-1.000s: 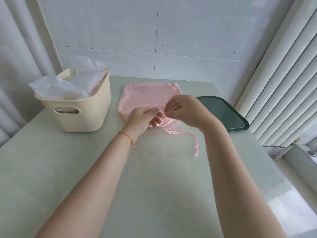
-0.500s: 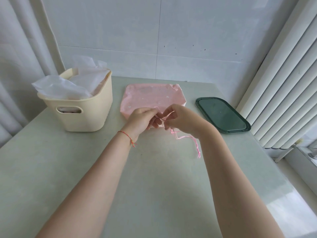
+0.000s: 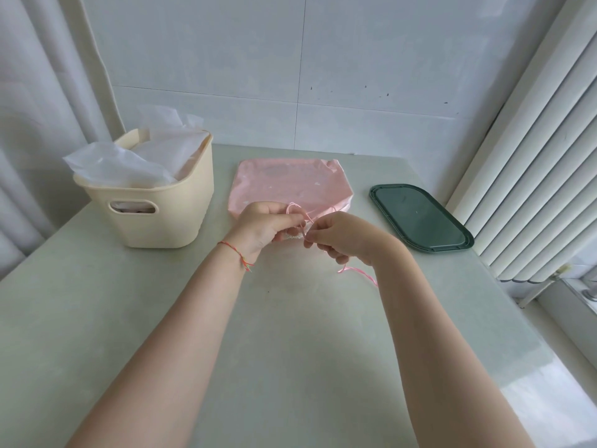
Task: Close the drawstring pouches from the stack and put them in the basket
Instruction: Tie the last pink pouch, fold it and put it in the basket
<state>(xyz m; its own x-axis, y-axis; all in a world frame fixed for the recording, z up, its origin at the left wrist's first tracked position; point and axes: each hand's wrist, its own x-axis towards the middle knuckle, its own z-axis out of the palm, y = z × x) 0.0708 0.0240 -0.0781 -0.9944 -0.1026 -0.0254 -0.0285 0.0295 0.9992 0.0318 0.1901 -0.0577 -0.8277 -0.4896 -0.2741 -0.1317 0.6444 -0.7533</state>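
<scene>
Lying flat on the pale green table point(image 3: 290, 334), a little above the middle of the frame, the pink pouch point(image 3: 287, 185) has its gathered mouth turned toward the lower edge, where both hands meet. The pink drawstring point(image 3: 298, 212) makes a small loop above the knuckles, and its loose ends point(image 3: 358, 273) trail on the table below and to the right of the right hand. The left hand point(image 3: 263, 226) has its fingers curled, and it pinches the drawstring at the mouth of the pouch. The right hand point(image 3: 344, 236) is just beside it, almost touching, and its fingers are also curled and pinch the same drawstring. Between the two hands a small part of the puckered mouth shows, but it is too small to tell if it is fully closed. On the left wrist there is a thin red bracelet point(image 3: 235, 252).

To the left of the pouch, near but apart from it, stands the cream basket point(image 3: 161, 221) with a handle hole in its front wall. White translucent pouches point(image 3: 129, 158) fill it and stick out above its rim. At the right of the pouch lies a dark green tray point(image 3: 420, 218), empty side up, near the right edge of the table. Behind the table is a white tiled wall point(image 3: 323, 76); white curtains point(image 3: 42, 108) hang in the upper left and white vertical blinds point(image 3: 533, 156) at the right.
</scene>
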